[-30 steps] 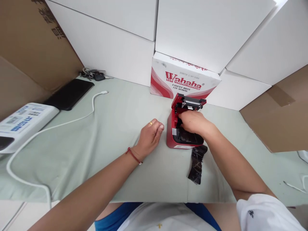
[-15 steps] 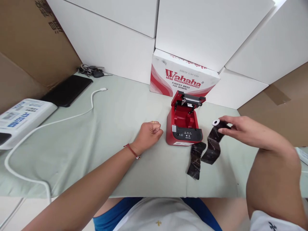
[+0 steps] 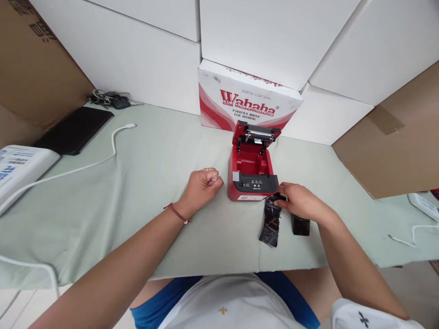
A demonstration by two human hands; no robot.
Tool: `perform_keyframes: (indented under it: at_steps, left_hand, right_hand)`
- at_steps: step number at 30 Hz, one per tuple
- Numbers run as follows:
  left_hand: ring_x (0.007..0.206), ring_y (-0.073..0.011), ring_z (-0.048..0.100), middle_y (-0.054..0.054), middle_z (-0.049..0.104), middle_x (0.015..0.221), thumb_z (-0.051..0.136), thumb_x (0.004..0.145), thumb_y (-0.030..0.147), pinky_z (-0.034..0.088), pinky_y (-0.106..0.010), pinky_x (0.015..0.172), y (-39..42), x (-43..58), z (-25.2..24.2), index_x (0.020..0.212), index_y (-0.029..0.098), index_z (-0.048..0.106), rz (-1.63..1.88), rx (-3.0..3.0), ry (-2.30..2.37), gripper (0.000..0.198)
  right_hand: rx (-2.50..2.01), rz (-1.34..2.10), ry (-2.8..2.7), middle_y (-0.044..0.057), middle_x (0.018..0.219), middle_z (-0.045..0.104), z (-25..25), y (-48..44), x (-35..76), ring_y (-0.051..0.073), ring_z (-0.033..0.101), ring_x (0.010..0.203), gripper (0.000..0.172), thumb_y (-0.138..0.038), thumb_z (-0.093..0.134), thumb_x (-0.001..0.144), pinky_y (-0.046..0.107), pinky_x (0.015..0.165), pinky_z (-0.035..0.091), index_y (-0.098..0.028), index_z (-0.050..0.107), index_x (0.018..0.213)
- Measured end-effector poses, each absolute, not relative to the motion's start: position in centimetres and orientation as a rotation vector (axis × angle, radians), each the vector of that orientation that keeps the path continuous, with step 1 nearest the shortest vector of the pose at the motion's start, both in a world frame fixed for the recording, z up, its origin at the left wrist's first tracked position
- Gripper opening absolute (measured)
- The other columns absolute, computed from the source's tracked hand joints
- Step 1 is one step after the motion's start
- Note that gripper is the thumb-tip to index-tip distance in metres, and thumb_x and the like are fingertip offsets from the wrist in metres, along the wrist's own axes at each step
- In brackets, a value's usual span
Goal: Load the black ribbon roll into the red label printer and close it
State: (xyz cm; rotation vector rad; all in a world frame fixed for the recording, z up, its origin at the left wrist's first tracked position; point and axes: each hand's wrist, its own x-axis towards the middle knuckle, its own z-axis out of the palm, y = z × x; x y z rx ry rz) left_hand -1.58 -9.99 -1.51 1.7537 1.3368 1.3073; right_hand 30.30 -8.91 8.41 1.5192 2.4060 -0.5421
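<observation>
One red printer [image 3: 252,171] stands with its lid open, between the two hands and just beyond the right hand [image 3: 299,206]. One dark paper strip [image 3: 270,224] lies on the table cloth [image 3: 137,205]. Two pieces of it show, one left of the right hand and one coming out under its wrist.

The right hand lies on the strip with fingers bent down. I think they pinch its end just in front of the printer, but the palm hides the middle part.

The left hand [image 3: 202,186] is closed to a fist and rests on the cloth just left of the printer, with nothing seen in it. Far to the left of this fist are one white cable [image 3: 113,137], one black flat device [image 3: 73,130] and one bunch of keys [image 3: 108,99].
</observation>
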Motion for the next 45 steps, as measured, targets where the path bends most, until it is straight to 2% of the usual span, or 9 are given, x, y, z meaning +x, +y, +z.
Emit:
perform_keyframes:
  at_steps: [6, 10, 14, 19, 24, 34, 39, 42, 45]
  left_hand:
    - [0.059, -0.0121, 0.030, 0.006, 0.031, 0.060, 0.057, 0.091, 0.023, 0.030, -0.028, 0.060, -10.1, -1.5, -1.3, 0.064, 0.024, 0.024, 1.320, 1.752, 1.349, 0.043]
    - [0.060, -0.0121, 0.033, 0.006, 0.038, 0.062, 0.061, 0.098, 0.026, 0.032, -0.028, 0.060, -10.0, -1.4, -1.3, 0.065, 0.024, 0.031, 1.379, 1.739, 1.370, 0.044]
    - [0.059, -0.0116, 0.035, 0.006, 0.041, 0.063, 0.062, 0.099, 0.028, 0.033, -0.027, 0.060, -10.0, -1.4, -1.3, 0.066, 0.023, 0.035, 1.387, 1.753, 1.355, 0.043]
    - [0.060, -0.0124, 0.038, 0.005, 0.043, 0.063, 0.060, 0.099, 0.024, 0.034, -0.028, 0.061, -10.1, -1.4, -1.2, 0.065, 0.023, 0.035, 1.290, 1.798, 1.318, 0.042]
    - [0.061, -0.0132, 0.038, 0.004, 0.043, 0.063, 0.058, 0.101, 0.023, 0.036, -0.028, 0.061, -10.2, -1.3, -1.1, 0.065, 0.024, 0.032, 1.225, 1.814, 1.273, 0.044]
    - [0.063, -0.0130, 0.043, 0.004, 0.048, 0.068, 0.060, 0.103, 0.025, 0.037, -0.027, 0.063, -10.4, -1.2, -1.2, 0.068, 0.022, 0.041, 1.296, 1.799, 1.307, 0.039]
    - [0.072, -0.0143, 0.054, 0.001, 0.059, 0.087, 0.058, 0.108, 0.023, 0.046, -0.028, 0.070, -10.9, -1.1, -1.3, 0.109, 0.020, 0.069, 1.407, 1.913, 1.270, 0.011]
    - [0.082, -0.0162, 0.058, -0.003, 0.062, 0.100, 0.055, 0.111, 0.020, 0.051, -0.028, 0.074, -11.0, -1.2, -1.6, 0.142, 0.023, 0.066, 1.487, 2.017, 1.143, 0.033]
    - [0.089, -0.0166, 0.059, -0.005, 0.061, 0.108, 0.051, 0.112, 0.014, 0.054, -0.028, 0.077, -10.9, -1.5, -1.6, 0.150, 0.027, 0.066, 1.509, 2.122, 1.001, 0.043]
  right_hand:
    - [1.159, -0.905, 2.658, 0.005, 0.118, 0.083, 14.5, -9.4, 31.5, 0.022, 0.079, 0.098, 0.027, -0.036, 0.065, 0.105, 0.032, 0.082, 0.063, -0.031, 0.082, 0.126]
    - [1.341, -0.607, 2.910, 0.005, 0.118, 0.081, 17.4, -7.8, 29.2, 0.020, 0.076, 0.085, 0.032, -0.038, 0.065, 0.106, 0.033, 0.075, 0.060, -0.031, 0.079, 0.134]
    - [1.527, -0.176, 2.714, 0.013, 0.136, 0.077, 15.1, -5.6, 23.1, 0.028, 0.078, 0.107, 0.034, -0.022, 0.065, 0.103, 0.039, 0.092, 0.060, -0.021, 0.078, 0.134]
    - [1.538, 0.048, 2.447, 0.024, 0.128, 0.078, 12.6, -4.2, 18.2, 0.037, 0.078, 0.106, 0.031, -0.017, 0.058, 0.104, 0.043, 0.083, 0.057, -0.012, 0.075, 0.129]
    - [1.532, -0.011, 2.452, 0.023, 0.116, 0.082, 11.8, -2.9, 17.6, 0.038, 0.079, 0.102, 0.032, -0.009, 0.057, 0.098, 0.042, 0.082, 0.055, -0.011, 0.076, 0.124]
    - [1.466, -0.371, 2.909, 0.011, 0.138, 0.081, 11.5, -5.1, 21.0, 0.026, 0.077, 0.124, 0.034, -0.026, 0.061, 0.110, 0.039, 0.107, 0.061, -0.019, 0.075, 0.140]
    - [1.199, -0.224, 3.412, 0.014, 0.139, 0.081, 9.0, -11.2, 23.4, 0.026, 0.076, 0.129, 0.029, -0.027, 0.064, 0.112, 0.045, 0.113, 0.063, -0.017, 0.075, 0.137]
    - [1.182, 0.065, 3.425, 0.016, 0.151, 0.075, 7.0, -14.1, 23.6, 0.030, 0.070, 0.143, 0.041, -0.019, 0.067, 0.109, 0.054, 0.123, 0.058, -0.015, 0.067, 0.150]
    - [1.243, 0.152, 3.402, 0.016, 0.156, 0.073, 5.8, -15.7, 23.7, 0.028, 0.066, 0.150, 0.051, -0.010, 0.065, 0.107, 0.053, 0.129, 0.053, -0.015, 0.060, 0.158]
